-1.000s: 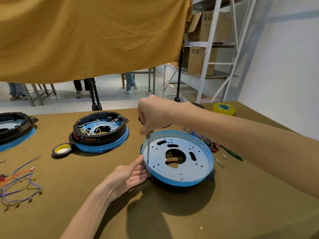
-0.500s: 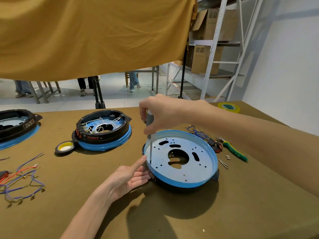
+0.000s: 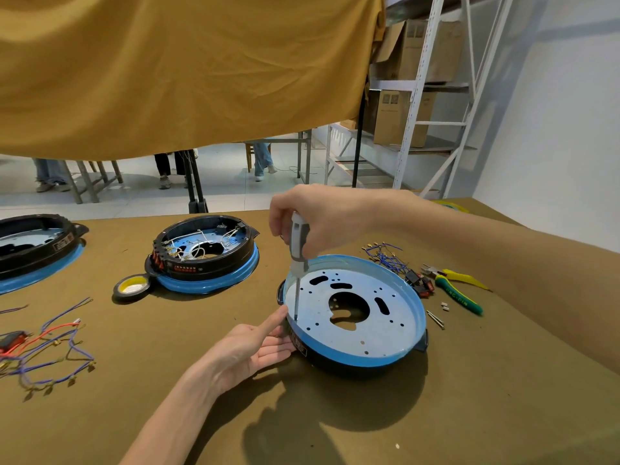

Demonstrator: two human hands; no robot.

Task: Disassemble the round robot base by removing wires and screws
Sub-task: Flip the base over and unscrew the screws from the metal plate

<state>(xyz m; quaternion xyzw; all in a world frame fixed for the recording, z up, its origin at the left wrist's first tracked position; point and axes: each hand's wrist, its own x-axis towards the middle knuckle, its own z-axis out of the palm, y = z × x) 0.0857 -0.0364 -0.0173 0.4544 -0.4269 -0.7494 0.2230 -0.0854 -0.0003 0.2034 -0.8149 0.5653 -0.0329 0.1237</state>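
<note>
the round robot base (image 3: pixel 355 313) is lying flat on the brown table (image 3: pixel 469 414), right in front of the person, its pale perforated plate facing up inside a blue rim. the right hand (image 3: pixel 312 216) is gripping the grey handle of a screwdriver (image 3: pixel 298 250), fingers curled round it, and is holding it upright with the tip sitting on the plate close to the left edge. the left hand (image 3: pixel 248 350) is resting on the table against the base's left side, fingers straight and together, the forefinger pointing up along the rim just beside the screwdriver's shaft. beyond the base, a tangle of blue wires (image 3: pixel 385 255) is lying next to a pair of yellow-and-green pliers (image 3: pixel 456 290), with a few loose screws (image 3: pixel 436 318) between the pliers and the base. to the left, a second base (image 3: pixel 204 253) is sitting with white wiring showing inside, a roll of tape (image 3: pixel 132 286) touching its near edge, and more loose wires (image 3: pixel 43 350) are lying further left.
</note>
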